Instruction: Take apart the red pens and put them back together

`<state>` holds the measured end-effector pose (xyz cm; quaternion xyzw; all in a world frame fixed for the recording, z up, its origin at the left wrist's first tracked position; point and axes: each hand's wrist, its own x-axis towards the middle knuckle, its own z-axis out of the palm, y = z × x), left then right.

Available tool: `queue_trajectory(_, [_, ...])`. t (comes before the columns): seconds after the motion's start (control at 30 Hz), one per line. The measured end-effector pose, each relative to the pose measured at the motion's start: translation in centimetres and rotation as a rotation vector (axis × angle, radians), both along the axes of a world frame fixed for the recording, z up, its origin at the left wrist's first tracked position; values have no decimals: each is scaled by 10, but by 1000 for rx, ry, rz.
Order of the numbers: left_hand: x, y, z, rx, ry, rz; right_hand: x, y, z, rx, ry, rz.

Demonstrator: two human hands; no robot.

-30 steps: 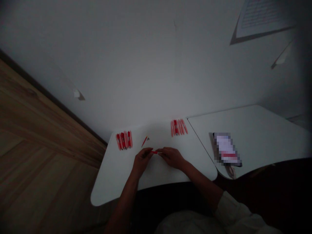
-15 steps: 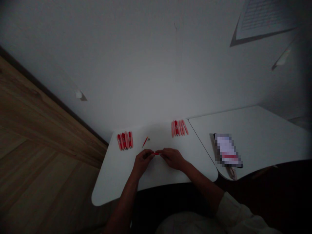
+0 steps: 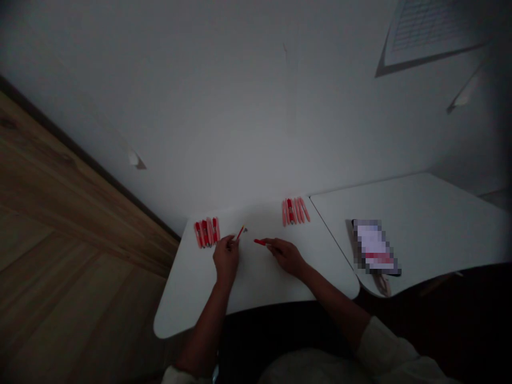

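Observation:
My right hand (image 3: 287,256) holds a red pen barrel (image 3: 260,242) between thumb and fingers, its free end pointing left above the white table. My left hand (image 3: 226,260) is at the lower end of a thin red pen refill (image 3: 240,232) with a yellowish tip. The left fingers are curved with a dark gap between them; whether they touch the refill is hard to see. Beside the refill lies a small dark part (image 3: 245,230), too small to name. Left of that hand is a row of several red and pink pens (image 3: 206,232).
Another row of red and pink pens (image 3: 295,211) lies at the back by the wall. A phone (image 3: 376,246), its screen blurred out, rests on the adjoining right table (image 3: 424,224). A printed sheet (image 3: 432,32) hangs on the wall.
My hands have come apart. The left let go of the red pen barrel and moved left to the refill; the right keeps the barrel, raised slightly.

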<state>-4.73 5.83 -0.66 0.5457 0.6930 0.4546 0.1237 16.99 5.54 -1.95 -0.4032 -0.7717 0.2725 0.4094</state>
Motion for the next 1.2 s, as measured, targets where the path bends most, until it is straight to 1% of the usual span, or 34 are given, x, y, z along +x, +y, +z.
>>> queue_trajectory(0.07, [-2, 9, 0, -30, 199, 11, 0, 0, 0, 3, -6, 6])
queue_trajectory(0.1, [-3, 13, 0, -48, 267, 11, 0, 0, -1, 4, -5, 6])
queue_trajectory(0.2, [0, 23, -1, -130, 374, -1, -1, 0, -1, 3, -18, 19])
queue_trajectory(0.37, [8, 31, 2, -229, 448, 54, -1, 0, -1, 4, -45, 43])
queue_trajectory(0.53, [8, 35, 8, -347, 451, 66, -1, 0, -1, 5, -50, 49])
queue_trajectory(0.67, [6, 38, 9, -406, 461, 67, -1, -1, 1, 0, -62, 46])
queue_trajectory(0.8, [7, 37, 12, -447, 525, 52, -2, -1, 0, -4, -61, 39])
queue_trajectory(1.0, [10, 30, 17, -465, 609, 37, -2, 0, -3, 1, -56, 43])
queue_trajectory(1.1, [7, 28, 21, -524, 689, 26, -2, 0, -2, -5, -68, 42])
queue_trajectory(1.2, [0, 28, 25, -568, 717, -5, -2, -1, -2, -13, -73, 43])
